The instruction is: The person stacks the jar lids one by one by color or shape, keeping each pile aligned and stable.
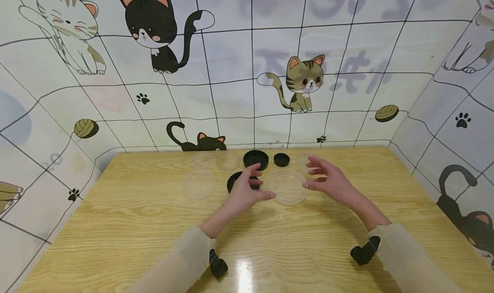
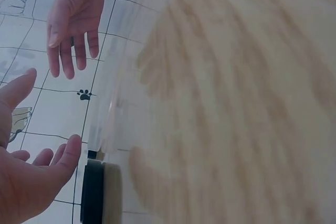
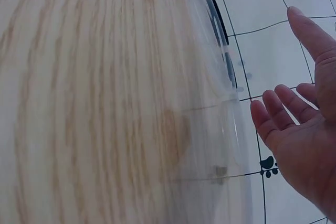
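Note:
In the head view a large clear round lid (image 1: 287, 187) lies flat on the wooden table between the two hands. My left hand (image 1: 245, 192) hovers to its left with fingers spread, partly covering a black round lid (image 1: 233, 182). On the other side my right hand (image 1: 328, 179) hovers with fingers apart and thumb near the clear lid's edge. Neither hand holds anything. The left wrist view shows the left hand (image 2: 39, 179) and, opposite, the right hand (image 2: 76, 24). Clear round pieces (image 3: 212, 45) stand beside the right hand (image 3: 304, 124) in the right wrist view.
Behind are a black round lid (image 1: 256, 160), a smaller black one (image 1: 281, 159), and clear round pieces (image 1: 227, 161). Another clear disc (image 1: 198, 185) lies to the left. A cat-patterned sheet (image 1: 231, 70) rises at the back and sides of the table (image 1: 154, 224).

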A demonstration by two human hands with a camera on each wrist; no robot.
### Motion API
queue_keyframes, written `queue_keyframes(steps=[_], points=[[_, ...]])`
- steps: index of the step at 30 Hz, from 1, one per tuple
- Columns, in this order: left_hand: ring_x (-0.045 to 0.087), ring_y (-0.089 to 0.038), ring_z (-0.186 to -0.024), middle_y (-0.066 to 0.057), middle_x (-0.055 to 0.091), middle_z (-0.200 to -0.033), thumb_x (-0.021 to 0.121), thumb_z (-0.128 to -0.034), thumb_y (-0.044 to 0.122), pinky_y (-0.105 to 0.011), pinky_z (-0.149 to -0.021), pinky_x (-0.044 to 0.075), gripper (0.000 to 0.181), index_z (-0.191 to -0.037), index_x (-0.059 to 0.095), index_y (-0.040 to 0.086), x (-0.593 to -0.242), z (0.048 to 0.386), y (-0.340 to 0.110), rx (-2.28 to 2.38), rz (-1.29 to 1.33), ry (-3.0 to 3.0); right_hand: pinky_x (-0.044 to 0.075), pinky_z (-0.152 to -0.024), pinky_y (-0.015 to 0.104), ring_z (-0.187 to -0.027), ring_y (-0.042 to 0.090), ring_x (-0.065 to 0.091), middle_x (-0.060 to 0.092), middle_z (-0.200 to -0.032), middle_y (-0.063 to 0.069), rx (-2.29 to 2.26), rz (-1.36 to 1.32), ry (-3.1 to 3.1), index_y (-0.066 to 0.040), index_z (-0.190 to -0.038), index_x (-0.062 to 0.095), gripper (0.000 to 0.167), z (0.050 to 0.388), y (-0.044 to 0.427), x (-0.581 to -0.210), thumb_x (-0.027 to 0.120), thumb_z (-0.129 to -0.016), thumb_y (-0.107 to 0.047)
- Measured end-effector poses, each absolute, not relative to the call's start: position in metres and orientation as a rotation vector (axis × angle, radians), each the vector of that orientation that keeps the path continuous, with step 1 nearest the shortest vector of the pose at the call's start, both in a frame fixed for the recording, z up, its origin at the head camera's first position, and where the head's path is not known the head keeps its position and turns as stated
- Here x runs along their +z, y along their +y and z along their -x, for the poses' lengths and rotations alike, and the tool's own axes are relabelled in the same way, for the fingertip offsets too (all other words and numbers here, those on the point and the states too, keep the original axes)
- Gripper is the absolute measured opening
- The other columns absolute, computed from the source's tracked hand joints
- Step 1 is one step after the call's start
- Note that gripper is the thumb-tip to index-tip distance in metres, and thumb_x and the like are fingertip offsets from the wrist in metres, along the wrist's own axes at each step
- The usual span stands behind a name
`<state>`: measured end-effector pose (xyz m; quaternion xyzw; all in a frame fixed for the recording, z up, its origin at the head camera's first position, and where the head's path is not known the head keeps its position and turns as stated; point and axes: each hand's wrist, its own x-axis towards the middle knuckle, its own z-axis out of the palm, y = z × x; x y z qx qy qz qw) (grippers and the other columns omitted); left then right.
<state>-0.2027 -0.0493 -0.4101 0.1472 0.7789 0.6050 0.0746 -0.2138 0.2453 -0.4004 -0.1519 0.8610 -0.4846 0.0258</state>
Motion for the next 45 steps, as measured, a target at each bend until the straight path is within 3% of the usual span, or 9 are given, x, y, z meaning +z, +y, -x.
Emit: queue_keyframes(steps=[10, 18, 29, 38, 45], points=[[0.061, -0.029, -0.110, -0.020, 0.053, -0.137, 0.089, -0.0814, 0.014, -0.035, -0.085, 0.056, 0.089, -0.155, 0.039, 0.003, -0.424, 0.205, -0.043, 1.761, -0.438, 2.383, 0.050, -0.100, 0.046, -0.126, 0.040, 0.053, 0.048, -0.145, 0.027, -1.507, 0.430, 2.624, 0.002, -0.158, 0.030, 0.087, 0.215, 0.255, -0.410, 0.082, -0.090, -0.017], [0.065, -0.035, -0.109, -0.022, 0.052, -0.137, 0.088, -0.0804, 0.006, -0.036, -0.086, 0.057, 0.087, -0.153, 0.041, 0.003, -0.425, 0.201, -0.039, 1.783, -0.436, 2.353, 0.052, -0.097, 0.044, -0.122, 0.041, 0.056, 0.050, -0.143, 0.026, -1.479, 0.420, 2.583, 0.005, -0.156, 0.032, 0.087, 0.214, 0.258, -0.415, 0.083, -0.089, -0.019], [0.065, -0.034, -0.107, -0.023, 0.051, -0.138, 0.087, -0.0800, 0.002, -0.035, -0.083, 0.058, 0.086, -0.152, 0.041, 0.000, -0.423, 0.191, -0.035, 1.760, -0.421, 2.373, 0.054, -0.095, 0.044, -0.123, 0.043, 0.056, 0.048, -0.146, 0.027, -1.464, 0.412, 2.550, 0.005, -0.156, 0.031, 0.087, 0.214, 0.259, -0.417, 0.082, -0.089, -0.016], [0.068, -0.028, -0.103, -0.020, 0.053, -0.141, 0.088, -0.0798, 0.004, -0.034, -0.080, 0.058, 0.088, -0.153, 0.039, -0.001, -0.428, 0.190, -0.028, 1.704, -0.401, 2.386, 0.054, -0.086, 0.028, -0.114, 0.036, 0.060, 0.050, -0.145, 0.026, -1.439, 0.408, 2.554, 0.005, -0.156, 0.032, 0.089, 0.218, 0.257, -0.422, 0.085, -0.087, -0.018], [0.069, -0.025, -0.099, -0.021, 0.053, -0.138, 0.088, -0.0792, 0.002, -0.033, -0.080, 0.059, 0.089, -0.152, 0.038, -0.007, -0.430, 0.188, -0.020, 1.714, -0.372, 2.364, 0.054, -0.082, 0.026, -0.109, 0.032, 0.060, 0.050, -0.144, 0.026, -1.422, 0.393, 2.555, 0.006, -0.155, 0.034, 0.089, 0.221, 0.260, -0.427, 0.085, -0.086, -0.016]])
